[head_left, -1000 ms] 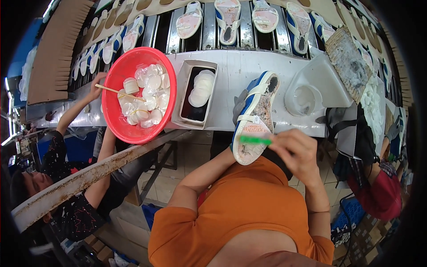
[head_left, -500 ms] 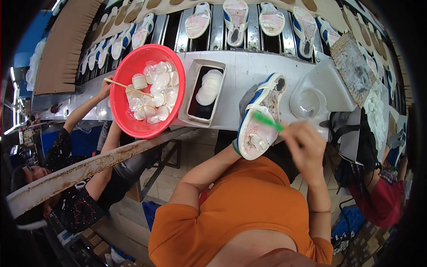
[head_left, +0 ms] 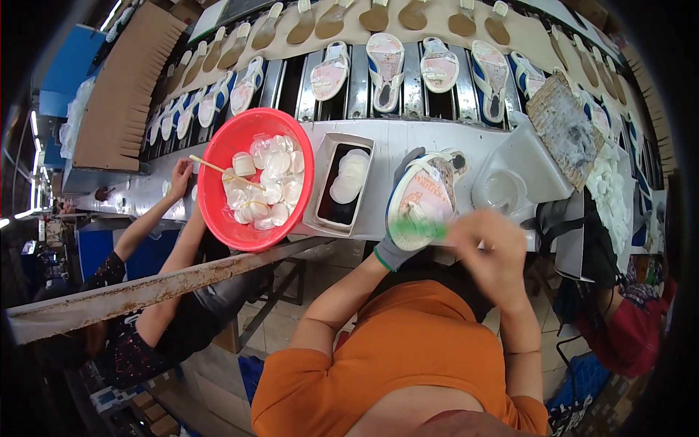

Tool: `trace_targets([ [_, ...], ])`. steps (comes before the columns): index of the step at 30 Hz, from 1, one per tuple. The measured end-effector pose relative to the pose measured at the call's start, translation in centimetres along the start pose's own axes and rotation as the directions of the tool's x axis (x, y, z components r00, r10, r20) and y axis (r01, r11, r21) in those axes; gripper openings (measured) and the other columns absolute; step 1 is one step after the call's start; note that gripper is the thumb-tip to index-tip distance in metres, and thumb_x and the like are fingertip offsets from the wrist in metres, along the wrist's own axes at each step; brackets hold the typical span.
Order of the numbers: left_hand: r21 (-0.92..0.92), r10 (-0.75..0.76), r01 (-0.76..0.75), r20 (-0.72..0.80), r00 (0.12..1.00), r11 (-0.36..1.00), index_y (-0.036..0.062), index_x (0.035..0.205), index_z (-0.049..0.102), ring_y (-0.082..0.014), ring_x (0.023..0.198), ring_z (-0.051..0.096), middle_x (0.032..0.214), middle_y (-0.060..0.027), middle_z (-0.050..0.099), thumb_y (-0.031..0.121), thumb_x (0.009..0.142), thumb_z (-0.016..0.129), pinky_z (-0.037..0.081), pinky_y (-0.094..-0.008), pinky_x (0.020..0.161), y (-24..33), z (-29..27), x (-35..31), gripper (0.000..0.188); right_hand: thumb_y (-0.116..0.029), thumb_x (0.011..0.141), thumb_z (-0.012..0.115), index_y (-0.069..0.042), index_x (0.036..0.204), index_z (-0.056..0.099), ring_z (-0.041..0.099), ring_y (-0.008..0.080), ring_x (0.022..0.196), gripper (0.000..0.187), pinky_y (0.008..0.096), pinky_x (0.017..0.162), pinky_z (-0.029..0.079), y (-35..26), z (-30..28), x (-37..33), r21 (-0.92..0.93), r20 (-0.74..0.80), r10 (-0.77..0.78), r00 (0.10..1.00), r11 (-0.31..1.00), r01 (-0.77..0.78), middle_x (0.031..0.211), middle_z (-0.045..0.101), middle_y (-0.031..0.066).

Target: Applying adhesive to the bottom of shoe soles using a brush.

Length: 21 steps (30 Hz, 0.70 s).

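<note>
The shoe [head_left: 424, 198] sits sole-up in my gloved left hand [head_left: 397, 247], its long axis running from near my chest up and away toward the pale surface [head_left: 386, 138]. My right hand [head_left: 489, 244], just right of the heel end, is closed around a green brush [head_left: 416, 230] whose head lies across the sole. A red basin [head_left: 218, 156] of white pieces stands to the left.
</note>
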<state>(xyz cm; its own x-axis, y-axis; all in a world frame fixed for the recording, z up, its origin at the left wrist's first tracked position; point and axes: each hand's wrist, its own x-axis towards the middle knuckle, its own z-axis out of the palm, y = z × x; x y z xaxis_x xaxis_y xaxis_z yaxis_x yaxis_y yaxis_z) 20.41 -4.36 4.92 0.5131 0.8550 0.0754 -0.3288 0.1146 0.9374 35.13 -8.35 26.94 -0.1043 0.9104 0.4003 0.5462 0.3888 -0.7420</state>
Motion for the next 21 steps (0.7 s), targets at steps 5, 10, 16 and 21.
trace_targets([
  [5,0.444,0.193,-0.204,0.072,0.979,0.872,0.0041,0.138,0.038,-0.0218,0.120,0.050,0.133,-0.0105,0.048,0.005,0.088,0.062,0.042,-0.0358,0.103,2.8,-0.6,0.4,0.056,-0.002,0.073,0.075,-0.002,0.085,0.070,0.062,0.0178,0.067,0.014,0.0276,0.056,0.047,-0.7,-0.1,-1.1,0.063,0.170,-0.039,0.985,0.998,0.028,0.079,0.066,0.0081],
  [10,0.266,-0.138,0.154,-0.078,0.987,0.952,0.0045,0.137,0.041,-0.0201,0.119,0.051,0.131,-0.0079,0.051,0.005,0.081,0.071,0.043,-0.0347,0.101,5.8,0.7,2.4,0.063,-0.001,0.073,0.076,-0.002,0.085,0.071,0.062,0.0150,0.068,0.013,0.0274,0.056,0.048,1.8,0.1,-0.5,0.149,-0.176,0.195,0.965,0.974,-0.169,0.079,0.067,0.0070],
  [16,0.317,-0.162,0.183,-0.091,0.983,0.931,0.0060,0.125,0.052,-0.0176,0.113,0.055,0.120,-0.0066,0.059,0.006,0.080,0.072,0.045,-0.0323,0.096,6.3,0.1,3.5,0.050,-0.001,0.077,0.073,0.001,0.086,0.070,0.061,0.0155,0.069,0.010,0.0254,0.060,0.046,2.8,0.2,-0.5,0.265,-0.160,0.312,0.937,0.928,-0.263,0.080,0.066,0.0101],
  [21,0.552,0.168,-0.103,-0.068,0.983,0.828,0.0067,0.124,0.058,-0.0183,0.109,0.058,0.123,-0.0053,0.060,0.009,0.079,0.074,0.044,-0.0325,0.096,6.1,0.3,4.0,0.047,-0.003,0.079,0.072,0.001,0.082,0.070,0.060,0.0145,0.069,0.005,0.0256,0.062,0.046,2.7,-0.9,-2.9,0.324,0.114,0.271,0.956,0.899,-0.294,0.079,0.067,0.0083],
])
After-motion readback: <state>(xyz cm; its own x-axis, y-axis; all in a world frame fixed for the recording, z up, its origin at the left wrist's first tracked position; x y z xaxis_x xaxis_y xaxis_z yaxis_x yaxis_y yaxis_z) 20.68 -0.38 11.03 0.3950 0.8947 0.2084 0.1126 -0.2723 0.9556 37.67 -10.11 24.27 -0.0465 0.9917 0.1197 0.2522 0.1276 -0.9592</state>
